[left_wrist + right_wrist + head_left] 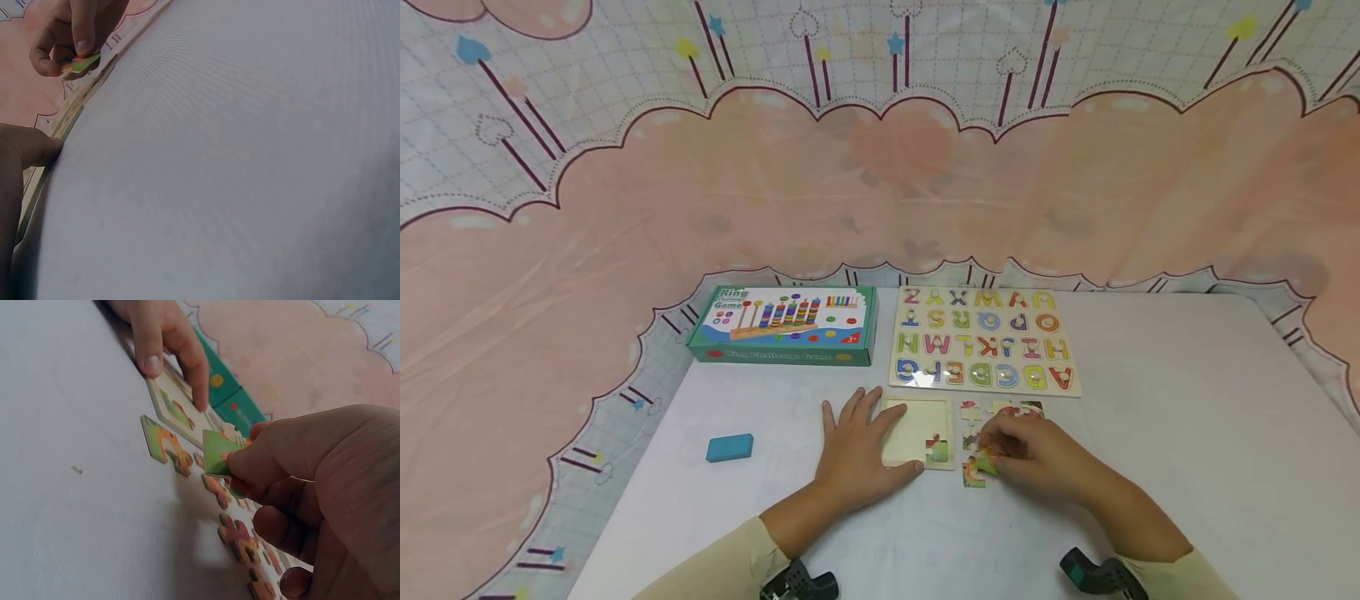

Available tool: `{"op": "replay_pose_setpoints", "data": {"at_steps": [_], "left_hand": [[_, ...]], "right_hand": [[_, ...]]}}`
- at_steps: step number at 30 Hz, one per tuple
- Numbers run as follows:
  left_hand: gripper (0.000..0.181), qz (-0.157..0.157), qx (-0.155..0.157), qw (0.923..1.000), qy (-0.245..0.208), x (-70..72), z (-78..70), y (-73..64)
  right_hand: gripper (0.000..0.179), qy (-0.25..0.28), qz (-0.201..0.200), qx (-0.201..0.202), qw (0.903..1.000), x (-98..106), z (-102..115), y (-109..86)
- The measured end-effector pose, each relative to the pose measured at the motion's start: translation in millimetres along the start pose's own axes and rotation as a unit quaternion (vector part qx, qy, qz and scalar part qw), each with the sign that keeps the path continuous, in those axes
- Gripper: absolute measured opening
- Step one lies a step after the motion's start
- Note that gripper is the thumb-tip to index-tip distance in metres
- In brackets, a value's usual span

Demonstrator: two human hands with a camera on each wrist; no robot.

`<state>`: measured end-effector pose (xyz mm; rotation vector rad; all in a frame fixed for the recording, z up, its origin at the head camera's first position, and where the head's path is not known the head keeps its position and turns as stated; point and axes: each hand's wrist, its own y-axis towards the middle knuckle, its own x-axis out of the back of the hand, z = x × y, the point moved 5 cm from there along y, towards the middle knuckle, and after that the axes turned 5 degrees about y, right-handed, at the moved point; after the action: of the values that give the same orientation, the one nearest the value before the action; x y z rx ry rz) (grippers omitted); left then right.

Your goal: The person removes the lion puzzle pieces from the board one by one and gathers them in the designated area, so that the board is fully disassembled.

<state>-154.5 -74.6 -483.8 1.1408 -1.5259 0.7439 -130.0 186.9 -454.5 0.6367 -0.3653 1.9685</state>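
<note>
My left hand (pixel 860 450) rests with spread fingers on the left side of a shallow wooden puzzle tray (pixel 951 417). One green and red puzzle piece (pixel 936 450) sits in the tray's lower right corner. Between thumb and fingers my right hand (pixel 1037 458) pinches a green jigsaw piece (pixel 217 453), held just above the table, right of the tray. Beneath and around that hand lie several loose puzzle pieces (pixel 972 410), partly hidden by it. Closest to the tray in the right wrist view is a green and orange piece (pixel 164 442).
Behind the tray lies an alphabet board (pixel 985 342) with coloured letters. A green ring game box (pixel 782 325) is to its left. Toward the left table edge sits a blue block (pixel 730 447). Patterned cloth (pixel 880 183) hangs behind the white table (pixel 1187 400).
</note>
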Motion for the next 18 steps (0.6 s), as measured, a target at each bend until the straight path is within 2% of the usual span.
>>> {"op": "replay_pose_setpoints", "data": {"at_steps": [8,14,18], "left_hand": [[0.082,-0.002,0.0,1.0,0.002,-1.0,0.3,-0.1],[0.082,0.002,0.004,1.0,-0.002,-0.3,0.7,-0.8],[0.083,0.006,0.004,1.0,-0.002,0.0,0.4,0.0]], "right_hand": [[0.021,-0.024,-0.005,-0.005,0.9997,6,-9,-11.8],[0.021,-0.033,0.017,-0.012,0.9993,6,-11,-16.8],[0.025,-0.058,0.014,0.011,0.9982,4,-10,-20.2]]}}
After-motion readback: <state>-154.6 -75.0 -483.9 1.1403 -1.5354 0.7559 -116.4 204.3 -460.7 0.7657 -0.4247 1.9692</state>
